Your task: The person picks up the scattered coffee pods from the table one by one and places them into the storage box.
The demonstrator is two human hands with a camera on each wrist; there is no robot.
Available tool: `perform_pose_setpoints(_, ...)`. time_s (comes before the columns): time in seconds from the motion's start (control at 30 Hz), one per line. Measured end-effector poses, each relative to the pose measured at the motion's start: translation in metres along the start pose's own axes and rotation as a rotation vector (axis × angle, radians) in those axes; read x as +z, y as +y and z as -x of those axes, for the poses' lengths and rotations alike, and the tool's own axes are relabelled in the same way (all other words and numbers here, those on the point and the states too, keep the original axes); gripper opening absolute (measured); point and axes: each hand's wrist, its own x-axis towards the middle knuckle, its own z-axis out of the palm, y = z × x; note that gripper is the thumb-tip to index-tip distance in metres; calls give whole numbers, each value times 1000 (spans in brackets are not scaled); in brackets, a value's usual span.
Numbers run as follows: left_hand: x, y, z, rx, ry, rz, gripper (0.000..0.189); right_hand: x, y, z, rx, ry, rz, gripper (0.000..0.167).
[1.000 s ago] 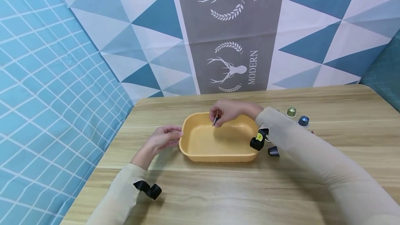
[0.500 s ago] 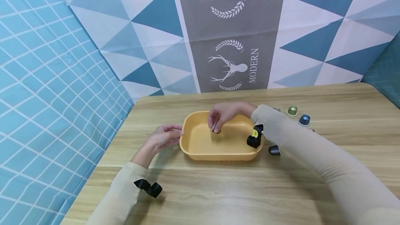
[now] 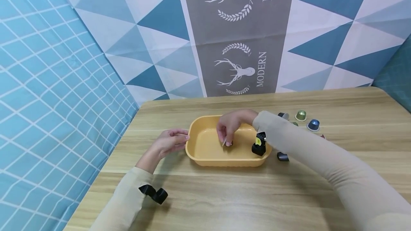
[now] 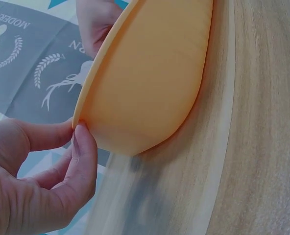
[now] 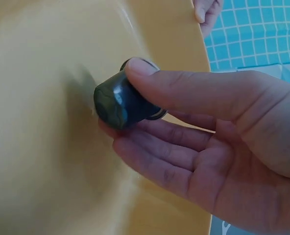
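Inside the yellow tray [image 3: 229, 162], we see the right hand [image 3: 229, 126] pinching a dark capsule [image 5: 118, 100] between its thumb and fingers. The dark capsule is small and shaped like a little cup. It looks nearly black and shiny, with a bit of green on its round end and a thin, pale rim at its wide end. It lies tilted in the fingers, low over the tray's floor, and we can't tell if it touches. Across from it, the left hand [image 3: 170, 141] pinches the tray's left rim with thumb and finger.

Our tray sits on the wooden table [image 3: 224, 195], closer to the far edge than to the near one. Just past the tray's near right corner we find a black capsule [image 3: 283, 157]. Farther off, toward the table's far right corner, we see a green capsule [image 3: 300, 115], a blue capsule [image 3: 313, 124] and a dark one with a silvery lid [image 3: 284, 116]. The right sleeve [image 3: 314, 156] partly covers another green one [image 3: 294, 123] and something red [image 3: 322, 136]. Behind the far edge, we see a cloth [image 3: 239, 27] with triangles and deer.
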Motion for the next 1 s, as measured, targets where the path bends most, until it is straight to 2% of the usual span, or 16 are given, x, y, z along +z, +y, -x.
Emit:
perform_pose_setpoints(0.2,1,1,-1,1,4,-1,36,2,-2,1,67,-35,-9,20)
perform_pose_setpoints(0.33,1,2,-1,-1,2,-2,36,3,-3,1,62,-31,11,23)
perform_pose_setpoints(0.47,1,2,0,-4,0,-3,36,2,-3,1,57,-12,83,28)
perform_pose_setpoints(0.73,1,2,2,-8,-7,6,38,3,-6,11,9,61,222,33)
perform_pose_setpoints(1.0,2,3,3,-9,3,9,39,12,-10,30,-4,193,318,35)
